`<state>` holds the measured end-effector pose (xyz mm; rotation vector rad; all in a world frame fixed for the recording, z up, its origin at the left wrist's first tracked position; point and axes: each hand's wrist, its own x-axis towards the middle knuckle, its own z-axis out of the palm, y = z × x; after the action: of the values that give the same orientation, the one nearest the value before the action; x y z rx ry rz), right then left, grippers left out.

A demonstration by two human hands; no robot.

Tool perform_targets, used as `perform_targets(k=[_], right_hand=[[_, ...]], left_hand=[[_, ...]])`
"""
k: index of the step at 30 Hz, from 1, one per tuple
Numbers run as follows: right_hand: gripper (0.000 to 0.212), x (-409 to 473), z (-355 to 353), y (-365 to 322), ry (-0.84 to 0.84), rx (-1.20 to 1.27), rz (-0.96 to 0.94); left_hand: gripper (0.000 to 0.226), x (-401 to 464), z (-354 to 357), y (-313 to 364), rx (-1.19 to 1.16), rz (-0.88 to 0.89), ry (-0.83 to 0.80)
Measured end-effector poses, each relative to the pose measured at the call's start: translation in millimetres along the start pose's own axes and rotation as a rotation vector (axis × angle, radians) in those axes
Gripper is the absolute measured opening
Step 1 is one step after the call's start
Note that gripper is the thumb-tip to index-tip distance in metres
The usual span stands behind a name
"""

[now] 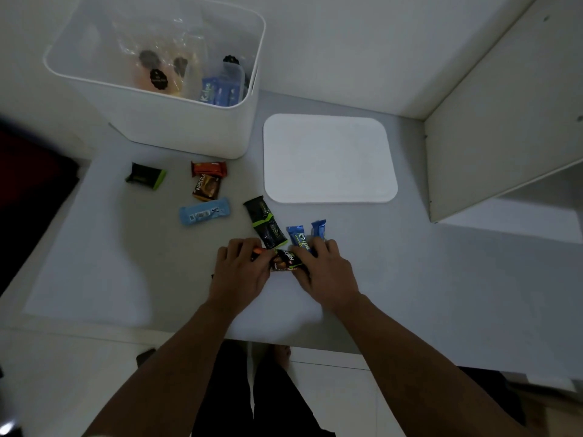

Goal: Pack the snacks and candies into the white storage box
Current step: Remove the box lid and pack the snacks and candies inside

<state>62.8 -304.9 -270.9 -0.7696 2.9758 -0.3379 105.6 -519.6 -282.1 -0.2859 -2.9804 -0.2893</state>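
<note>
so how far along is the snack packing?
Partly done. The white storage box already holds clear bags and blue packs. In hand: the left hand and right hand are gathering a brown Nextar pack and neighbours. Left: about five more wrappers on the table, then the lid, lying beside the box.

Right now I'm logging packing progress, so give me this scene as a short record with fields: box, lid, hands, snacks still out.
box: white storage box, open, far left on the table; holds clear bags and a blue snack pack
lid: white lid flat on the table, right of the box
left hand: left hand on an orange-tipped snack
right hand: right hand on a brown snack
snacks still out: light blue bar, black-green bar, orange bar, several more
</note>
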Motion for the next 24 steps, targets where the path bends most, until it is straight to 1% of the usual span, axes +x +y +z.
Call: perform_targets(k=[7, 10, 14, 18, 21, 24], right_hand=[[0.04, -4, -3, 8, -0.009, 0.217, 0.087], [0.043, -6, -11, 7, -0.019, 0.287, 0.146], [0.05, -9, -33, 2, -0.024, 0.384, 0.272], [0.039, -17, -59, -5, -0.015, 0.459, 0.389], [0.04, -17, -80, -14, 0.003, 0.501, 0.414], [0.039, 0, -104, -23, 0.054, 0.537, 0.379]], left_hand=[[0.016, 20, -5, -4, -0.104, -0.014, -0.072], [0.015, 22, -12, -7, -0.161, -0.059, -0.076], [0.018, 13, -29, -1, -0.274, -0.201, -0.054], [0.019, 2, -59, 18, -0.412, -0.416, -0.045], [0.018, 1, -83, 25, -0.484, -0.517, -0.042], [0.018, 19, -111, 23, -0.541, -0.547, -0.012]])
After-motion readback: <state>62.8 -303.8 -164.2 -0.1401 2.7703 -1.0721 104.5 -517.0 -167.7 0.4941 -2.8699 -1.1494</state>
